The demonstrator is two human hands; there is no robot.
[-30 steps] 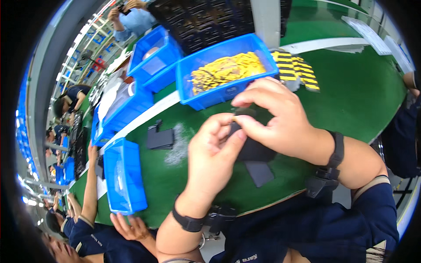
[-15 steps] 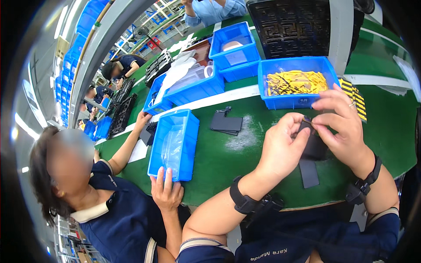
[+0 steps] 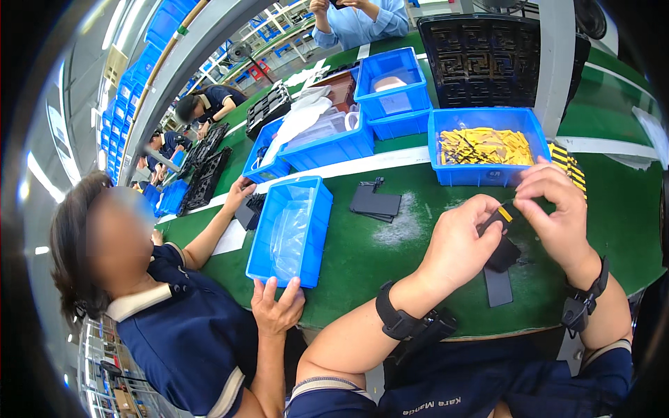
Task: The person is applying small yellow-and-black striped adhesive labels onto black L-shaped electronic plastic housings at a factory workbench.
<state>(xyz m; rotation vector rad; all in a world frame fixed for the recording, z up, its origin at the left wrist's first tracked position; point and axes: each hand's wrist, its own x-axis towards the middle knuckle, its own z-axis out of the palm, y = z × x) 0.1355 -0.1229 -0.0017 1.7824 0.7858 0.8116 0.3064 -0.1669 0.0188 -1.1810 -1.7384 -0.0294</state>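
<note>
My left hand (image 3: 456,244) grips a small flat black piece (image 3: 490,223) between thumb and fingers. Across the upper end of that piece lies a short yellow strip (image 3: 505,214). Close by on the right, my right hand (image 3: 557,212) has its thumb and index finger pinched together beside the strip's end; whatever is between those fingertips is too small to make out. Below both hands, a dark black part (image 3: 503,258) and a flat black plate (image 3: 497,288) rest on the green table.
Ahead stands a blue bin (image 3: 481,178) of yellow and black strips, with yellow-black striped sheets (image 3: 573,171) beside it. Black plates (image 3: 375,200) lie near white powder. On the left, a co-worker's hand (image 3: 275,306) touches a blue bin (image 3: 320,230) holding clear plastic. More blue bins (image 3: 327,150) stand behind.
The black piece has turned in my left hand, so its yellow strip now shows. My right fingertips have drawn slightly away from it. The whole view has shifted a little.
</note>
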